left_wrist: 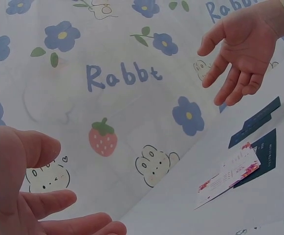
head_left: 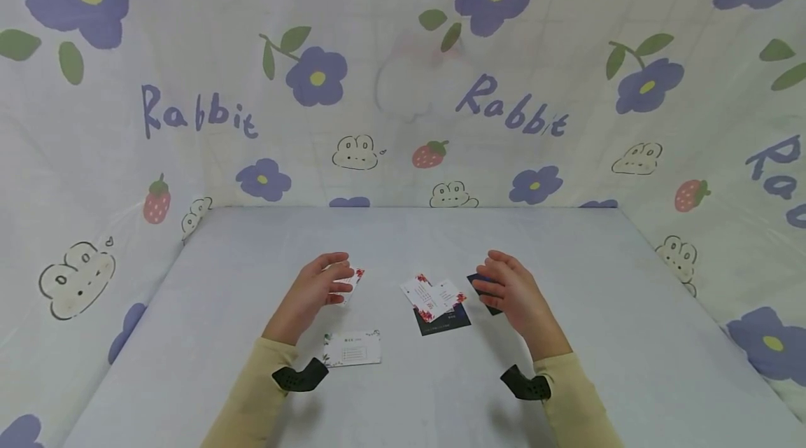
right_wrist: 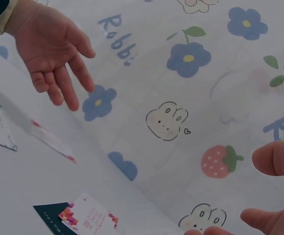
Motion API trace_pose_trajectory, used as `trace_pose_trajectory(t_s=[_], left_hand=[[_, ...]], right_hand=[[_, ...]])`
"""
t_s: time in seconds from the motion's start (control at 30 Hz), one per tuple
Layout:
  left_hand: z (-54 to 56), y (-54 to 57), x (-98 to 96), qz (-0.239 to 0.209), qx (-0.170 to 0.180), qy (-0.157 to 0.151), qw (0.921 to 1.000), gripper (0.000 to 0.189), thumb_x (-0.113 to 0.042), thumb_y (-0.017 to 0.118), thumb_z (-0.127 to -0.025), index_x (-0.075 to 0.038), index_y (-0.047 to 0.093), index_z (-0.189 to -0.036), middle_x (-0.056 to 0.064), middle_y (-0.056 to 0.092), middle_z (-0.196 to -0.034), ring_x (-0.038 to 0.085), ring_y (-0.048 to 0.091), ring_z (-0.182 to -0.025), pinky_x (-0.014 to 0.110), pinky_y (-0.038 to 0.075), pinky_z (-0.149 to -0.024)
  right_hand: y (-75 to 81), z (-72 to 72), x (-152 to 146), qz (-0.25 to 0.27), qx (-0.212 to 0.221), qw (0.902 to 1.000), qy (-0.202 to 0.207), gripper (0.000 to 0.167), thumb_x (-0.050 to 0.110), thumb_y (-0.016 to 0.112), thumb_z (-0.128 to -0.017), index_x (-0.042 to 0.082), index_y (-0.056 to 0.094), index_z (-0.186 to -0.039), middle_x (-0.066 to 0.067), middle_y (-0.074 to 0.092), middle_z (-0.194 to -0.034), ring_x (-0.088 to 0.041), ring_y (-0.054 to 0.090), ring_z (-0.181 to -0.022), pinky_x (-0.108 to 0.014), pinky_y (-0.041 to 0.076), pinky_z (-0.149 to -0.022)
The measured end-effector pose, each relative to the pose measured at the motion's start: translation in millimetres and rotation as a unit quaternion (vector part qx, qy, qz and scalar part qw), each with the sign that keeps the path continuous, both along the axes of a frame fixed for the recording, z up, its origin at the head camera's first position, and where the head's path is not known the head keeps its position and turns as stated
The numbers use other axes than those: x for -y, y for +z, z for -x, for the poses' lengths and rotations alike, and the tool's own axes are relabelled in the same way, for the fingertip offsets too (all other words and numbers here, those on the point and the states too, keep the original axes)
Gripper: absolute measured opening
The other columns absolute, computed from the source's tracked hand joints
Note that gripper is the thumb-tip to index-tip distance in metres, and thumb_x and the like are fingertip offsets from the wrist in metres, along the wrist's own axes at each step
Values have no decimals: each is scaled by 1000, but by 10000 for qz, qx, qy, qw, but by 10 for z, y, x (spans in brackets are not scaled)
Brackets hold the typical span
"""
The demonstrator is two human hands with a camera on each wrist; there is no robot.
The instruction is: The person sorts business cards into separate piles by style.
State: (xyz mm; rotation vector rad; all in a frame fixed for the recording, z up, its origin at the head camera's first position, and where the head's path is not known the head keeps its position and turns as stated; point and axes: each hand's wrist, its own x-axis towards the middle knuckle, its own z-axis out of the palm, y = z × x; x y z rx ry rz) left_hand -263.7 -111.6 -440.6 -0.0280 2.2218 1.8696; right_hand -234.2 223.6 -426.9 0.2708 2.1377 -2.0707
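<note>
Above the table, my left hand (head_left: pixel 311 288) is held with its fingers loosely bent and nothing in them. Partly hidden behind it lies a white card with red flowers (head_left: pixel 357 277). My right hand (head_left: pixel 515 294) mirrors it on the other side, fingers apart and holding nothing in the right wrist view. A dark blue card (head_left: pixel 488 302) shows partly behind its fingers. Between the hands, two white cards with red floral corners (head_left: pixel 434 296) overlap on top of a dark card (head_left: pixel 444 324). Nearer the body lies a white card with green leaf corners (head_left: pixel 352 348).
A pale cloth covers the table (head_left: pixel 403 406). Behind and at both sides hangs a white curtain (head_left: pixel 390 28) printed with purple flowers, strawberries and rabbits. A black band (head_left: pixel 301 376) circles the left sleeve, and another band (head_left: pixel 526 383) the right.
</note>
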Motion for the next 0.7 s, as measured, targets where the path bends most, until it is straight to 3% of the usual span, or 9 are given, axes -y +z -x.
trace_pose_trajectory(t_s=[0.3,0.43,0.57,0.7], left_hand=[[25,-3,-46,41,-15,-82,10000,47,-31,54,-104,-11,49,-147,22,60,-141,31,65,-110,28,54,-86],[77,-56,-125,42,-2,-168,9998,46,-30,56,-103,-11,50,-145,22,61,-138,34,65,-112,29,54,-86],[164,-155,-276,308,27,-313,9990,46,-32,57,-103,-12,52,-144,19,63,-136,30,67,-110,30,55,-86],[306,-224,-482,835,-88,-621,9945,49,-36,57,-103,-12,52,-146,16,64,-137,29,67,-112,36,56,-89]], right_hand=[[6,-1,-26,15,-8,10000,-12,60,35,39,-110,7,21,-161,-26,37,-159,-8,65,-104,-21,53,-85],[3,-26,-51,70,-14,10000,-39,61,35,39,-110,7,21,-161,-26,38,-158,-10,65,-106,-21,53,-85],[-47,-91,-15,157,61,9999,5,60,32,41,-109,6,22,-159,-26,39,-155,-14,66,-107,-21,54,-87],[-153,-175,82,453,213,9986,178,62,29,42,-108,3,20,-160,-30,35,-158,-18,67,-112,-27,55,-96]])
